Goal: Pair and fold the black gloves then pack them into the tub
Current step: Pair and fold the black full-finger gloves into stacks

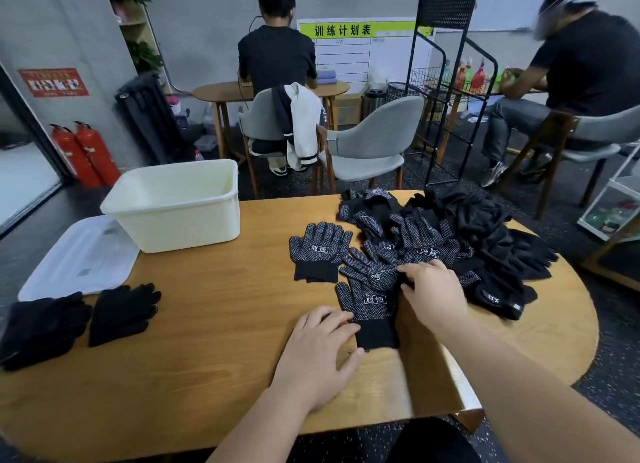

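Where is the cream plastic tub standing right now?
In the head view, the cream rectangular plastic tub stands at the far left of the wooden table, with the clear plastic lid at its left and the heap of black gloves to its right.

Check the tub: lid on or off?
Off. The tub stands open-topped, with bare inner walls showing; the clear lid lies flat beside it, to its left.
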Demonstrator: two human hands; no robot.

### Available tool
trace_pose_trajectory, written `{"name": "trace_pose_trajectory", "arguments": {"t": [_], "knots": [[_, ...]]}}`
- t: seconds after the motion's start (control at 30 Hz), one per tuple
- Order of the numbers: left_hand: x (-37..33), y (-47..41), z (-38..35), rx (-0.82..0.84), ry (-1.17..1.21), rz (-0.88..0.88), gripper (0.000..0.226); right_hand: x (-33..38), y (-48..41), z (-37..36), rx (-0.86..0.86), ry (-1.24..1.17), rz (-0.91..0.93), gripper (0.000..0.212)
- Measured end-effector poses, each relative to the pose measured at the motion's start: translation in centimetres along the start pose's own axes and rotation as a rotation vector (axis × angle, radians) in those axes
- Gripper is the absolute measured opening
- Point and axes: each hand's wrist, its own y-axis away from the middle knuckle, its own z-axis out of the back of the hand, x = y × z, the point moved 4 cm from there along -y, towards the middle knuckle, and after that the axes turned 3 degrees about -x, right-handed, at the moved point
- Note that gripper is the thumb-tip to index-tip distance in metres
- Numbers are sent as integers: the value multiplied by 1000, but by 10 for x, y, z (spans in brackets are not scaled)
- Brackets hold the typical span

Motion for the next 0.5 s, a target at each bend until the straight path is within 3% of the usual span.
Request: {"name": "trace_pose_trajectory", "arguments": {"t": [0.1, 0.3, 0.43, 0.5], "knots": [[1, 0, 0, -27, 6, -1, 52, 13, -7, 24, -100, -220, 3, 37], [3, 5, 6, -134, 30, 29, 41, 56, -27, 79, -108, -493, 176, 37], [16, 16, 22, -338, 74, 161, 28, 85, -37, 108, -66, -537, 199, 31], [32, 26, 31, -356, 53, 246, 29, 99, -42, 115, -24, -490, 234, 25]]}}
